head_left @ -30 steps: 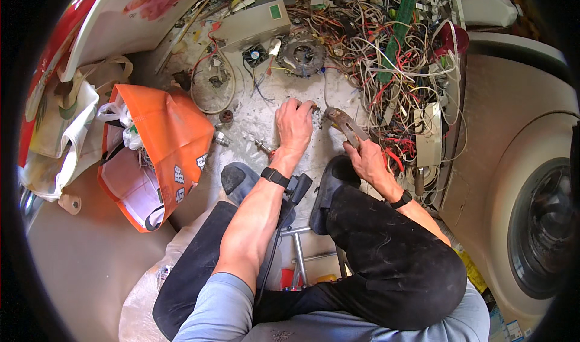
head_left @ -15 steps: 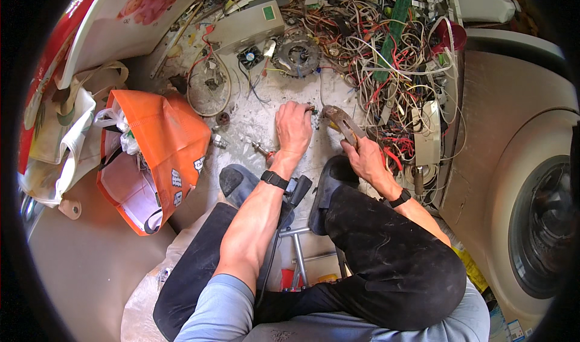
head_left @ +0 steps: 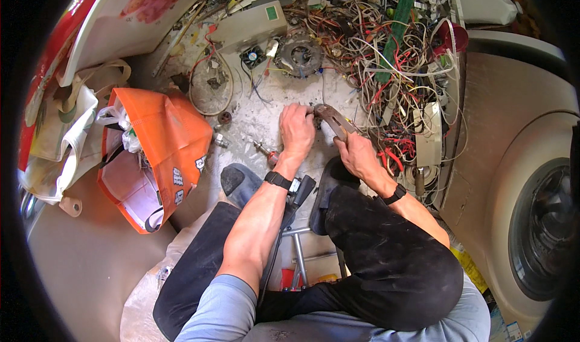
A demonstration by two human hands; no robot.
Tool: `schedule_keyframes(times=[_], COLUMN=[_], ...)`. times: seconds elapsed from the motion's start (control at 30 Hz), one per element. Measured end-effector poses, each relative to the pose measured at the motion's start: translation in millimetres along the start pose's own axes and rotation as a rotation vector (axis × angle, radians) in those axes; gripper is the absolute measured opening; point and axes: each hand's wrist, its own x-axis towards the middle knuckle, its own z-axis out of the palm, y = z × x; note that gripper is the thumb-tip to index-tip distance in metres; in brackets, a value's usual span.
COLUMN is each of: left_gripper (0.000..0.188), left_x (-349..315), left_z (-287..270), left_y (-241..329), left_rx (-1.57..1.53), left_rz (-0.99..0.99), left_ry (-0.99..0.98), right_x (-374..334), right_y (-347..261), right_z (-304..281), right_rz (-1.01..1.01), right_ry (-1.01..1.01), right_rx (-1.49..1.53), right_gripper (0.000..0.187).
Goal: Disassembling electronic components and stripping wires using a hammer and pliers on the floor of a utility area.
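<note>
left hand: left hand palm down over the pale surface, fingers bent together, tips by the tool head; can't tell if they pinch anything
small dark piece: small dark piece at left fingertips, beside tool head; partly hidden, too small to identify
right hand: right hand closed round the handles of the rusty metal tool
rusty metal tool: rusty metal tool, looks like pliers or pincers, slanted, head up-left next to left fingertips; bite on the piece unclear
wrists: black band on each, left band, right band
shoes: dark, left shoe and right shoe, below the hands
near left hand: red-and-metal part lying by left wrist; metal fitting farther left
beyond hands: round metal part, small black fan beside it, pale box with green square behind
upper right: wire heap, mixed colours, long green strip lying across it
right edge: beige panel with dark round window
left side: orange bag, tilted, mouth facing left, white plastic inside
</note>
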Motion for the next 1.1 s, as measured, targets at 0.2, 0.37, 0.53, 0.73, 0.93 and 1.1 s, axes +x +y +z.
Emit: schedule_keyframes(times=[0.2, 0.37, 0.53, 0.73, 0.93, 1.1], left_gripper=[0.005, 0.007, 0.006, 0.005, 0.011, 0.007], left_x=[-4.8, -2.1, -3.7, -0.5, 4.5, 14.9], left_z=[-3.3, 0.2, -2.9, -4.0, -29.8, -47.5], left_y=[-6.9, -1.5, -12.7, -7.2, 0.8, 5.6], left_rx=[-0.013, -0.003, 0.028, -0.022, -0.208, -0.282], left_rz=[0.0, 0.016, 0.021, 0.036, -0.162, -0.35], left_ry=[0.015, -0.021, -0.034, -0.008, 0.028, -0.087], right_x=[-4.2, 1.9, 0.8, -7.6, -48.5, -99.2], right_y=[-5.0, 9.3, -3.6, 21.7, 24.9, 49.3], right_z=[-4.7, 2.7, -3.3, 2.9, -17.7, -14.2], right_rz=[-0.045, -0.092, -0.036, -0.028, 0.016, 0.142], right_ry=[0.057, 0.065, 0.072, 0.059, -0.094, -0.022], right_rx=[0.124, 0.032, 0.126, 0.058, 0.182, 0.46], right_gripper=[0.032, 0.034, 0.033, 0.025, 0.038, 0.039])
